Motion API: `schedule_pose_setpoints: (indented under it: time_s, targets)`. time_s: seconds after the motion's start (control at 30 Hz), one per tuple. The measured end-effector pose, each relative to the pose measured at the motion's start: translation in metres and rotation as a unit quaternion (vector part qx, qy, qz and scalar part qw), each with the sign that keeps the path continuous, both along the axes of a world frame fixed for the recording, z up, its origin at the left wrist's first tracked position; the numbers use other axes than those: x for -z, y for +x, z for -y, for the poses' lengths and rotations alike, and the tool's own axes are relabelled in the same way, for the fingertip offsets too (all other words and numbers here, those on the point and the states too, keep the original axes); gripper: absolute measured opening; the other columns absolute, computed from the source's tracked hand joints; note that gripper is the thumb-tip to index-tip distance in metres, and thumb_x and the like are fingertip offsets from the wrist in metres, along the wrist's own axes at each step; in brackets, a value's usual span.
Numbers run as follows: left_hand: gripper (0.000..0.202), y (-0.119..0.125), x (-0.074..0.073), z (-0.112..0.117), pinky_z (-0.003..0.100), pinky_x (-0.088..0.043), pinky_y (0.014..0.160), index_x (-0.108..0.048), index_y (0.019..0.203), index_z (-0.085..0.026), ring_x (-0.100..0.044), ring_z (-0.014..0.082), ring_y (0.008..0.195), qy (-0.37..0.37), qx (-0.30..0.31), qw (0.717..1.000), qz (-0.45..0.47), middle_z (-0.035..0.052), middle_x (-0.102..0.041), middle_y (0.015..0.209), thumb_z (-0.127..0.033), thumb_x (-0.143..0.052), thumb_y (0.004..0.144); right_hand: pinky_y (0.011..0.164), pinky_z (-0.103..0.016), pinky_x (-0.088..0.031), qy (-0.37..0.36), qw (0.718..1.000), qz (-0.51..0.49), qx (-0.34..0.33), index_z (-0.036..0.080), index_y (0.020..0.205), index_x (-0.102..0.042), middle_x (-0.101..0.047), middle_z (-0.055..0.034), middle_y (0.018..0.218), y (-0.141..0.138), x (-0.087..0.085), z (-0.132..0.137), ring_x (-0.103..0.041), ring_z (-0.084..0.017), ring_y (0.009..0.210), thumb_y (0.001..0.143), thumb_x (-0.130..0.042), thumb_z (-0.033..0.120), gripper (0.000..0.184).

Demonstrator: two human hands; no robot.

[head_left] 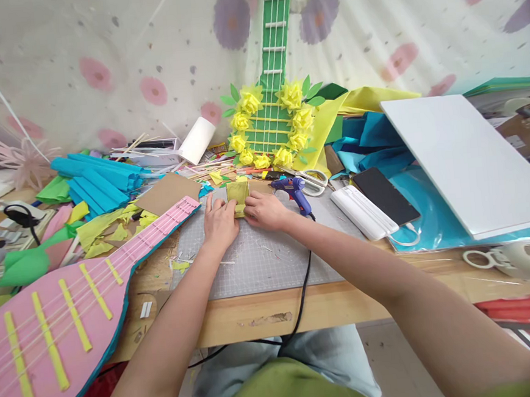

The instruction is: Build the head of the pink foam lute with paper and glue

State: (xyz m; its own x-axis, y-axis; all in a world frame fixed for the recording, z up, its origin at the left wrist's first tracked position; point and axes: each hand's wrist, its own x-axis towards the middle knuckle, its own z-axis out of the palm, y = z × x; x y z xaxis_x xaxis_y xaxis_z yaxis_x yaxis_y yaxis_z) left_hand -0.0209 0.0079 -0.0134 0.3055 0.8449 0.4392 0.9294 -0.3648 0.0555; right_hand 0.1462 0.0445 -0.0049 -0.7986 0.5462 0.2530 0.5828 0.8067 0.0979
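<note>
Both my hands meet over the far part of a grey cutting mat [252, 273]. Between them is a small yellow, box-like piece of paper or card [238, 192] with darker edges. My left hand [220, 221] grips its left and near side, fingers bent. My right hand [264, 211] pinches its right near corner. The fingers cover the lower part of the piece. Just right of my right hand, a blue hot glue gun [294, 190] rests on the mat, its black cord running down over the table edge.
A pink paper guitar [64, 324] with yellow strips lies at left. A green paper guitar [277, 63] ringed with yellow flowers stands behind. Scissors [314, 181], a white power strip [362, 211], a black phone [386, 195] and a white board [468, 158] lie right. Blue crepe paper [98, 178] lies back left.
</note>
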Motion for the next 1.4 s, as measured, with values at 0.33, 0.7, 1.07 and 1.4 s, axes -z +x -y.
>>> schedule_pose_setpoints:
  time_s: [0.33,0.7,1.07,1.4]
  targets:
    - [0.041,0.0,-0.001,0.002,0.049,-0.021,0.107,-0.059,0.106,-0.017,-0.054,0.0274,0.093,-0.018,0.003,1.0,0.01,0.0091,-0.067,0.082,-0.01,-0.046,0.068,0.068,-0.032,-0.036,-0.004,1.0,-0.005,-0.006,0.013,0.081,-0.066,-0.058,-0.0108,0.085,0.0,0.002,0.0,-0.044,-0.021,0.087,0.086,-0.043,0.024,0.026]
    - [0.038,-0.004,0.0,0.004,0.046,-0.022,0.104,-0.057,0.11,-0.019,-0.053,0.0254,0.094,-0.027,-0.004,0.999,0.024,0.0072,-0.068,0.089,-0.012,-0.047,0.074,0.073,-0.033,-0.037,0.002,1.0,-0.015,0.008,0.014,0.084,-0.066,-0.059,-0.0104,0.086,0.0,-0.002,0.002,-0.045,-0.021,0.087,0.087,-0.044,0.027,0.027]
    - [0.033,-0.016,-0.035,-0.024,0.044,-0.02,0.103,-0.056,0.103,-0.019,-0.052,0.0262,0.099,-0.061,0.046,0.996,-0.037,0.0043,-0.068,0.082,-0.012,-0.05,0.071,0.081,-0.035,-0.039,0.019,0.954,-0.264,0.138,0.014,0.108,-0.058,-0.059,-0.0109,0.092,0.026,0.008,0.025,-0.048,-0.023,0.09,0.089,-0.041,0.034,0.033]
    - [0.036,-0.031,-0.055,-0.056,0.042,-0.022,0.101,-0.053,0.101,-0.023,-0.053,0.0244,0.105,-0.134,0.053,0.99,-0.011,-0.0002,-0.07,0.084,-0.016,-0.053,0.065,0.081,-0.034,-0.04,-0.019,0.944,-0.291,0.152,0.015,0.101,-0.058,-0.06,-0.01,0.09,0.03,0.015,0.028,-0.051,-0.022,0.089,0.087,-0.043,0.031,0.026]
